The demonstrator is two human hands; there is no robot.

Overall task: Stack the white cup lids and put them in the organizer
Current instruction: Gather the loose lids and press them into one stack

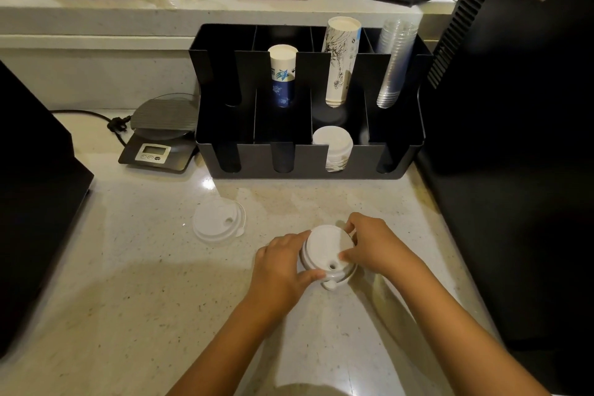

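There is one view only, from a wide-angle camera on the person's head, so no second view shares the scene. It looks forward and steeply down over the counter (128,315), close enough that both forearms enter from the bottom edge. The hands (283,270) sit just below frame centre, the organizer (308,161) above centre. A raised shelf (96,13) crosses the top edge. Straight lines bow near the borders. Both sides fall dark, perhaps machines, though the view is too dim to tell.
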